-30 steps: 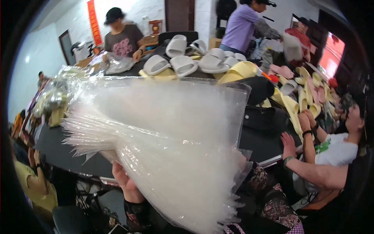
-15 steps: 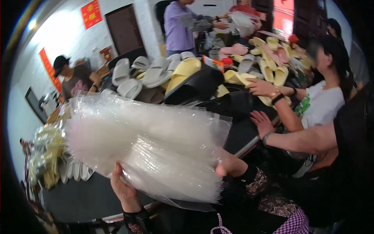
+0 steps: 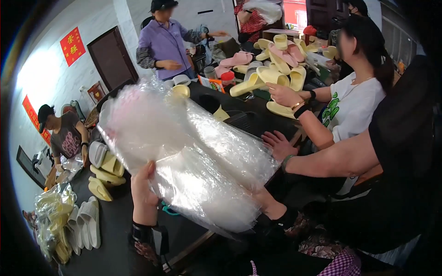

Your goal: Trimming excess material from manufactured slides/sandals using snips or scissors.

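A thick stack of clear plastic bags (image 3: pixel 184 152) is spread in front of me above the dark table, creased and shiny, its edges fanned. My left hand (image 3: pixel 145 195) is closed on the stack's lower left edge, thumb on the near side. My right hand (image 3: pixel 268 203) holds the stack at its lower right; its fingers are hidden behind the plastic. Beyond the upper edge a yellow slipper (image 3: pixel 181 90) shows in part. Left of the stack, several yellow slippers (image 3: pixel 109 175) lie on the table.
Grey slippers (image 3: pixel 88 221) and bagged yellow slippers (image 3: pixel 57 207) stand at the left. A heap of yellow and pink slippers (image 3: pixel 281 60) covers the far right of the table (image 3: pixel 184 232). A co-worker's hand (image 3: pixel 280 146) rests close to the bags; other people work around the table.
The view has shifted, bringing the person in purple and the yellow slippers at left further into sight. The bags now tilt down to the right, and my right thumb has gone out of sight.
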Motion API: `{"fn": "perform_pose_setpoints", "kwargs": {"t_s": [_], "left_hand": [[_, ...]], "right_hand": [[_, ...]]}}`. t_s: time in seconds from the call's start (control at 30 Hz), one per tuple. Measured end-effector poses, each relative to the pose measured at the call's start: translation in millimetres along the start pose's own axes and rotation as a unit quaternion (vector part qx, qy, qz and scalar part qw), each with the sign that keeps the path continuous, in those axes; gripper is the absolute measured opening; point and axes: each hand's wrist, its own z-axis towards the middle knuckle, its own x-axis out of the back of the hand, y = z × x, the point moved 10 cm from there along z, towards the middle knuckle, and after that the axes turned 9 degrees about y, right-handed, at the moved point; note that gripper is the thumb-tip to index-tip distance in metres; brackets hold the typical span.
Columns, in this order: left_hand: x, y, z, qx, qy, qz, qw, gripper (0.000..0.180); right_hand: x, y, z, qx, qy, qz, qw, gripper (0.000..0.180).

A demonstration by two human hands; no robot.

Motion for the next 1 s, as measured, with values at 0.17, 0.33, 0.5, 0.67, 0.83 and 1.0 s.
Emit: {"fn": "perform_pose_setpoints", "kwargs": {"t_s": [0.17, 0.33, 0.5, 0.67, 0.83, 1.0], "left_hand": [[-65.3, -21.8, 30.1, 0.044, -0.086, 0.078, 0.992, 0.030], [-111.6, -39.8, 41.8, 0.081, -0.119, 0.094, 0.985, 0.031], [-165.8, -40.3, 14.8, -0.013, -0.135, 0.128, 0.982, 0.045], [-198.9, -31.2, -0.4, -0.196, -0.175, 0.230, 0.937, 0.065], [-207.3, -42.9, 8.1, -0.202, -0.173, 0.226, 0.937, 0.066], [-209.2, -43.0, 12.3, -0.264, -0.110, 0.382, 0.879, 0.079]], "right_hand": [[5.6, -23.5, -2.9, 0.069, 0.022, 0.154, 0.985, 0.051], [19.2, -28.9, 1.3, 0.077, 0.056, 0.136, 0.986, 0.050], [24.2, -76.2, -8.7, 0.339, 0.158, -0.302, 0.877, 0.041], [35.3, -39.1, 24.4, 0.143, 0.094, 0.267, 0.948, 0.040], [33.0, -80.9, 10.7, 0.322, 0.143, -0.113, 0.929, 0.042], [28.9, -100.5, -3.8, 0.368, 0.174, -0.186, 0.894, 0.042]]}}
